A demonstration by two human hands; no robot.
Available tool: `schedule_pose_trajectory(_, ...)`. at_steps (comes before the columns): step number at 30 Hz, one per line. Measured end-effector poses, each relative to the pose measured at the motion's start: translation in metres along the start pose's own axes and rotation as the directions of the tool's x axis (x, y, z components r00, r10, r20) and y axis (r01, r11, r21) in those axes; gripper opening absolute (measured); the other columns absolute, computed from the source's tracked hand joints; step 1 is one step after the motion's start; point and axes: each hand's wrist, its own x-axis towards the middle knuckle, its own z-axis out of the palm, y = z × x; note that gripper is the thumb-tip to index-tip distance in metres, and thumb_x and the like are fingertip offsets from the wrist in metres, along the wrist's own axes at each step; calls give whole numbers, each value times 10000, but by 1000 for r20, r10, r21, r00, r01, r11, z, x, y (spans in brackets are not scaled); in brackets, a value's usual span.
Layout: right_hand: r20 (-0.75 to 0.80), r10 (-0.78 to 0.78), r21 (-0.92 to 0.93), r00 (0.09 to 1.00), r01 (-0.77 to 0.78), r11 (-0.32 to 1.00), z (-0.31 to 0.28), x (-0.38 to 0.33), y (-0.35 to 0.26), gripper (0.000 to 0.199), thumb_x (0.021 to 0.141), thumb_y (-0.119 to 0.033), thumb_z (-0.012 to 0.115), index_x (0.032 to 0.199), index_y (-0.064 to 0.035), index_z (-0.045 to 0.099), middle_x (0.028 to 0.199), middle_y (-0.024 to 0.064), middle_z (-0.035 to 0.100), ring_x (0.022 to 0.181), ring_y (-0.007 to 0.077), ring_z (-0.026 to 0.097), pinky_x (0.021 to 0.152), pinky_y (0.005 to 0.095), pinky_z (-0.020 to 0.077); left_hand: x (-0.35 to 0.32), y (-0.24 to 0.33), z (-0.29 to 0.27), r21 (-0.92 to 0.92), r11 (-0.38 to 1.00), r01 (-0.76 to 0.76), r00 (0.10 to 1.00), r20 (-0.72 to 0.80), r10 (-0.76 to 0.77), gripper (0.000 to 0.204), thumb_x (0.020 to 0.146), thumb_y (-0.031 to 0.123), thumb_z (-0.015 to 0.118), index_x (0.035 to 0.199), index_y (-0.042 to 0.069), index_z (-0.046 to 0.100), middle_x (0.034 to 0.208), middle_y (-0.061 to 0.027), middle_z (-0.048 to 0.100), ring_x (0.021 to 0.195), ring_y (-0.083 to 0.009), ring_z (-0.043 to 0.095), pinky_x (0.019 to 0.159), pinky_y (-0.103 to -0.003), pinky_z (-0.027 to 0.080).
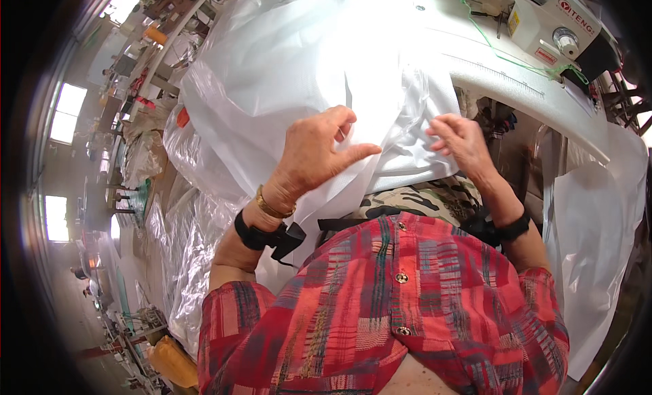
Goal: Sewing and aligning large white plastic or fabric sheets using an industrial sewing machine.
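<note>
At the near edge of the tabletop (530, 89), left hand (319, 154) pinches a fold of white fabric (305, 62) between thumb and forefinger; right hand (462, 140) presses curled fingertips onto its edge. Risk: thin, slippery, creased sheet, draped toward the lap, could slide and lose the fold if either grip loosens.

Both hands rest on a sheet of white fabric (305, 62) draped over the sewing surface (543, 100). The left hand (316, 151) pinches a fold with one finger stretched out, while the right hand (462, 140) appears to grip the fabric's edge, fingers curled. A white sewing machine (550, 22) with green thread (502, 52) stands beyond.
</note>
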Motion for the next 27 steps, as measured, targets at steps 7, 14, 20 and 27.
schedule_pose_trajectory(7, -136, 31, 539, 990, 48, 841, 48, 46, 14, 265, 919, -285, 623, 1013, -39, 590, 914, 33, 625, 829, 109, 603, 660, 273, 475, 6, 6, 20, 115, 991, 62, 992, 104, -74, 486, 748, 406, 764, 1011, 24, 618, 696, -84, 631, 607, -272, 614, 599, -386, 475)
schedule_pose_trajectory(14, -4, -163, 337, 987, 154, 929, 38, -7, -16, 171, 894, -132, 646, 762, -39, 589, 684, 33, 637, 651, 75, 581, 672, 228, 469, -5, -20, 23, -446, 851, 278, 960, 90, -267, 120, 866, 134, 642, 920, 34, 604, 711, -16, 617, 632, -115, 579, 595, -260, 447)
schedule_pose_trajectory(20, 399, -147, 327, 905, 10, 945, 47, -46, -66, 213, 903, -177, 659, 805, 11, 684, 713, 47, 680, 690, 72, 602, 674, 245, 474, 11, -6, -7, -698, 639, 324, 946, 243, -215, 93, 861, 64, 613, 807, 28, 547, 736, 63, 504, 691, -18, 448, 603, -200, 387)
schedule_pose_trajectory(27, 293, -117, -177, 949, 174, 969, 55, -45, -56, 285, 922, -240, 632, 772, -5, 570, 640, 105, 640, 614, 152, 649, 558, 320, 483, -7, 1, 29, -356, 925, 134, 991, 44, -126, 187, 851, 108, 657, 871, -8, 512, 685, -40, 415, 643, -93, 353, 541, -270, 341)
